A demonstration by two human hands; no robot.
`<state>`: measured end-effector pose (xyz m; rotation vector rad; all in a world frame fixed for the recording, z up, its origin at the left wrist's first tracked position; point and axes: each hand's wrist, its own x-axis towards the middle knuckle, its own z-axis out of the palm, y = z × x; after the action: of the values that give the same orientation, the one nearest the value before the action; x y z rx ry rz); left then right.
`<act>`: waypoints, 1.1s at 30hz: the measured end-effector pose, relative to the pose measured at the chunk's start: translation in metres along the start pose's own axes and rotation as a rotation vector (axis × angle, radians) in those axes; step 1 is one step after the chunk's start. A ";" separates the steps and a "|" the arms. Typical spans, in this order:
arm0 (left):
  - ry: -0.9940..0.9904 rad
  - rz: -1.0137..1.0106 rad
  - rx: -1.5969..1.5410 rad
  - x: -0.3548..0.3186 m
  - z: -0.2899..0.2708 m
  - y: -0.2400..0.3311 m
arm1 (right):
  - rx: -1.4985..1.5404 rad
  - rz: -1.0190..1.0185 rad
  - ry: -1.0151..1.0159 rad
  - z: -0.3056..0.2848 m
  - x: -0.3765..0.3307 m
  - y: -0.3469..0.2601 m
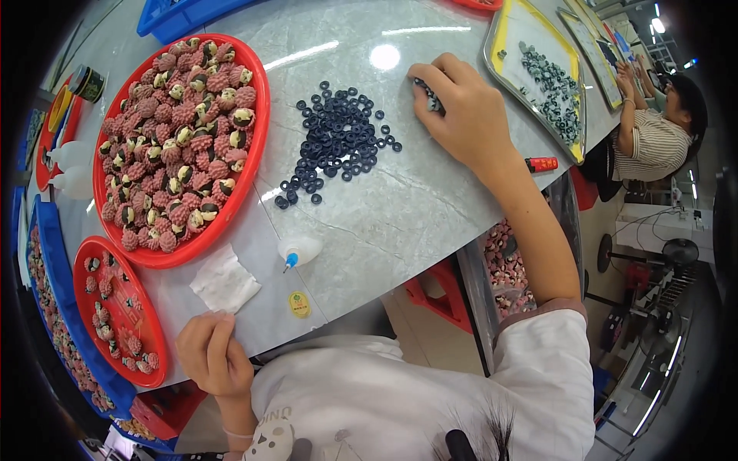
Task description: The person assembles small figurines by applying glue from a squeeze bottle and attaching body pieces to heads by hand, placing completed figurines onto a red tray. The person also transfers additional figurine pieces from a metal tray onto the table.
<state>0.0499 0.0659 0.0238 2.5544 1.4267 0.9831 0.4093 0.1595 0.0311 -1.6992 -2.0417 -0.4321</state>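
Observation:
My right hand (463,111) rests on the grey table (377,269), its fingers curled over a few small grey-green pieces (432,98) that show beside the thumb. Left of it lies a loose pile of small dark blue rings (338,134). My left hand (215,355) is closed at the table's near edge, just below a white tissue (225,280); whatever its fingers hold is hidden. Between the tissue and the rings a white squeeze bottle with a blue tip (298,250) lies on its side. Near that bottle is a small yellow oval sticker (299,304).
A large red round tray (257,146) is heaped with pink ridged pieces with cream and black parts. A smaller red tray (157,338) holds several more. At right stands a yellow-edged tray (492,46) of grey-green pieces, near a red tube (542,164). A person (653,142) sits beyond.

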 end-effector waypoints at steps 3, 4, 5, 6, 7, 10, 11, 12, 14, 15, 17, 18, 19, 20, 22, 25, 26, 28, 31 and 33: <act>0.003 -0.001 0.001 0.001 0.000 0.000 | 0.040 0.001 -0.047 -0.005 0.001 0.002; 0.000 -0.002 0.008 0.001 0.000 0.001 | 0.076 0.008 -0.106 -0.009 0.002 0.002; -0.002 -0.004 0.015 0.001 0.000 0.001 | 0.112 0.015 -0.166 -0.013 0.002 0.002; -0.002 -0.005 0.015 0.000 0.000 0.001 | 0.112 0.015 -0.166 -0.017 0.003 0.002; 0.000 -0.007 0.014 0.000 0.000 0.001 | 0.129 0.013 -0.207 -0.020 0.003 0.003; 0.000 -0.008 0.011 0.000 0.000 0.001 | 0.149 0.020 -0.272 -0.025 0.003 0.003; 0.000 -0.009 0.012 0.000 0.000 0.001 | 0.153 0.024 -0.294 -0.026 0.003 0.004; 0.003 -0.005 0.011 0.001 0.000 0.001 | 0.150 0.025 -0.291 -0.028 0.003 0.004; -0.001 -0.006 0.009 0.001 0.001 0.001 | 0.138 0.000 -0.312 -0.032 0.001 0.005; 0.003 -0.002 0.007 0.000 0.001 0.002 | 0.134 0.002 -0.308 -0.034 0.001 0.005; -0.006 -0.009 0.007 0.000 0.001 0.001 | 0.135 0.025 -0.362 -0.042 0.003 0.005; -0.002 -0.002 -0.008 0.001 0.001 0.001 | 0.119 0.032 -0.363 -0.046 0.003 0.006; -0.009 -0.007 -0.013 0.001 0.001 0.000 | 0.130 0.038 -0.376 -0.050 0.003 0.008; -0.012 -0.016 -0.005 0.001 0.001 0.001 | 0.151 0.038 -0.383 -0.051 0.004 0.010; -0.006 -0.021 0.002 -0.002 0.000 0.001 | 0.174 0.013 -0.364 -0.056 0.006 0.018; 0.001 -0.035 0.016 -0.005 -0.001 -0.001 | 0.356 0.102 -0.300 -0.068 0.017 0.060; -0.001 -0.034 0.010 -0.005 -0.001 -0.001 | 0.353 0.232 -0.202 -0.073 0.015 0.094; -0.017 -0.020 0.001 -0.003 -0.001 0.001 | 0.221 0.414 -0.062 -0.077 -0.001 0.180; -0.017 -0.006 -0.012 0.000 0.001 0.002 | 0.176 0.651 -0.096 -0.061 -0.045 0.279; -0.005 -0.008 -0.004 0.000 0.001 0.002 | 0.178 0.645 -0.116 -0.043 -0.051 0.298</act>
<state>0.0516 0.0653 0.0237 2.5453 1.4307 0.9761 0.7150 0.1522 0.0279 -2.1640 -1.4243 0.0607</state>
